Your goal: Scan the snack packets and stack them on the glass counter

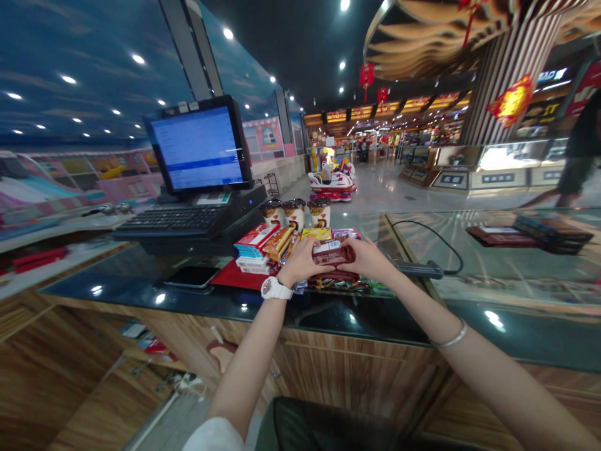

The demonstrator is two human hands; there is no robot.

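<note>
My left hand, with a white watch at the wrist, grips one end of a brown-red snack pack. On its other end, my right hand is closed too. The pack bears a pale label and is held over other packets on the counter. Just left of my left hand lie orange snack packets and a stack of red, blue and white boxes. Behind the hands stand several lidded paper cups. A yellow packet and a purple one show beyond the held pack.
A monitor and keyboard stand to the left, with a phone in front. A dark handheld scanner with a cable lies by my right forearm. Dark red packs rest farther right on glass. A person is at far right.
</note>
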